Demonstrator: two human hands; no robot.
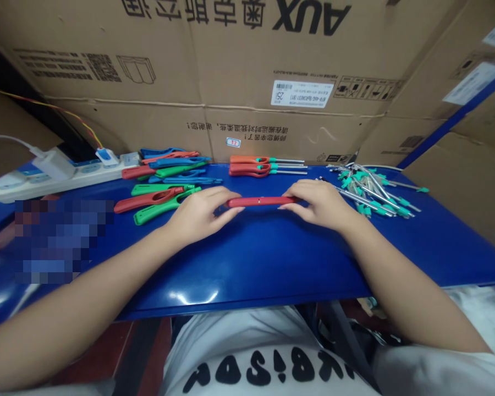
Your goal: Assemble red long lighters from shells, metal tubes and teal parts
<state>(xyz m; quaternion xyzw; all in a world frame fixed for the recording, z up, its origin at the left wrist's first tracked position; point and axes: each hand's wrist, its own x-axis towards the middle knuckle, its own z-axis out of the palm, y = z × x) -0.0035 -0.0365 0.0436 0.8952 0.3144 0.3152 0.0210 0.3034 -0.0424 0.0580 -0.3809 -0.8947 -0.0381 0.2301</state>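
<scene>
A red plastic lighter handle is held level above the blue tabletop, seen along its narrow edge. My left hand pinches one end between thumb and fingers, and my right hand pinches the other. Left of my hands, a loose heap holds red, green and blue lighter handles, with a green handle nearest me. Behind the held handle, several orange and red lighters with metal tubes and teal parts lie stacked. Beyond my right hand is a pile of metal lighter tubes with teal pieces.
A white power strip with plugged-in chargers and cables lies at the back left of the blue table. Large cardboard boxes wall off the back and right side. A blurred-out patch covers the table's left part.
</scene>
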